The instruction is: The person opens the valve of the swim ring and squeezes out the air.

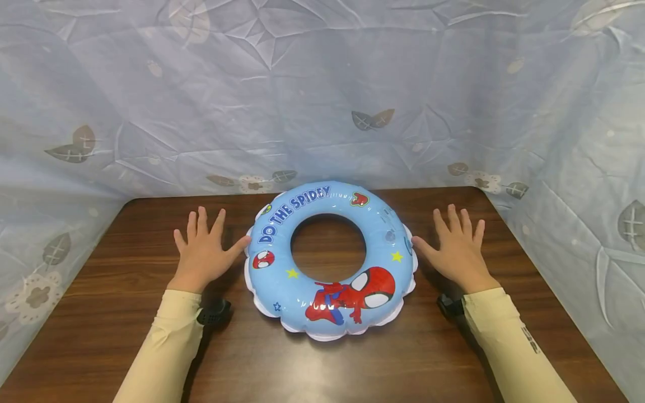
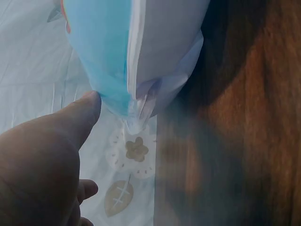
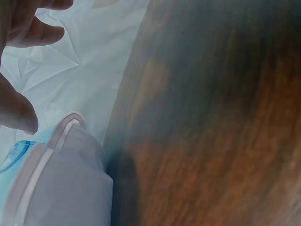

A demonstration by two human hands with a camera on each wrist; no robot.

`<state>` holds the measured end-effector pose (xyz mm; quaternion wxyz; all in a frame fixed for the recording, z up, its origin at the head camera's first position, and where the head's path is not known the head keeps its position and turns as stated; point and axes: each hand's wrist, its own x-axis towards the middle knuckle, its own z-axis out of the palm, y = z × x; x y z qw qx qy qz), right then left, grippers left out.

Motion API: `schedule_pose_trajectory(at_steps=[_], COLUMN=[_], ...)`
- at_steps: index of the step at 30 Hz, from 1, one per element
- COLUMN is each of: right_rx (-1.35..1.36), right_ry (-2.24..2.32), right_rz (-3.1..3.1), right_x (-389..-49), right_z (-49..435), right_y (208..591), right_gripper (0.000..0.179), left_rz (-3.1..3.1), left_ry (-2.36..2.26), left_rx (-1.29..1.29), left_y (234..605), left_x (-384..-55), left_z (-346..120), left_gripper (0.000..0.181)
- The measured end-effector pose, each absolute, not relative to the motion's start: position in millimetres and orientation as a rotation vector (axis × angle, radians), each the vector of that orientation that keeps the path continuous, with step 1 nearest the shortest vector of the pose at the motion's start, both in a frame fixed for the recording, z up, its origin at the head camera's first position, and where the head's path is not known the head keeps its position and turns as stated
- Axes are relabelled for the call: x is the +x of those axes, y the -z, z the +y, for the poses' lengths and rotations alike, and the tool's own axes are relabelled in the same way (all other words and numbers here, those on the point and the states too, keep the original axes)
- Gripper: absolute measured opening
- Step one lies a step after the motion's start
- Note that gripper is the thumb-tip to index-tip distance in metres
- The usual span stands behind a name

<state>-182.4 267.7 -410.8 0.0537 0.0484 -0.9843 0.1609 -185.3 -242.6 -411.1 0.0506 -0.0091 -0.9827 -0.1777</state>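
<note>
Plainly, left fingers (image 1: 218,224) and right fingers (image 1: 440,222) spread wide apart, thumbs (image 1: 234,248) at the swim ring (image 1: 297,294), contact unclear.

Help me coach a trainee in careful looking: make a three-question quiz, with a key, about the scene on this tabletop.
1. True or false: the bare left hand is spread open.

2. Fill in the missing word: the blue lettering on the light-blue, round inflatable plastic ring reads "DO THE ____".

3. Multiple choice: which part of the bare right hand is nearest the ring?
A) little finger
B) thumb
C) index finger

Key: 1. True. 2. SPIDEY. 3. B.
</note>
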Motion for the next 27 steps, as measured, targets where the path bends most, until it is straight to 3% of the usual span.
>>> schedule_pose_trajectory(at_steps=[19,27], right_rx=[0.194,0.285], right_ry=[-0.671,-0.78], right_rz=[-3.03,-2.957], right_x=[-181,-183], right_z=[258,240], right_y=[394,381], right_gripper=[0.087,0.066], left_rz=[-2.98,-2.94], left_ry=[0.876,1.141], left_rx=[-0.062,0.02], left_y=[395,393], left_x=[-182,-188], left_z=[-233,-221], left_gripper=[0.1,0.1])
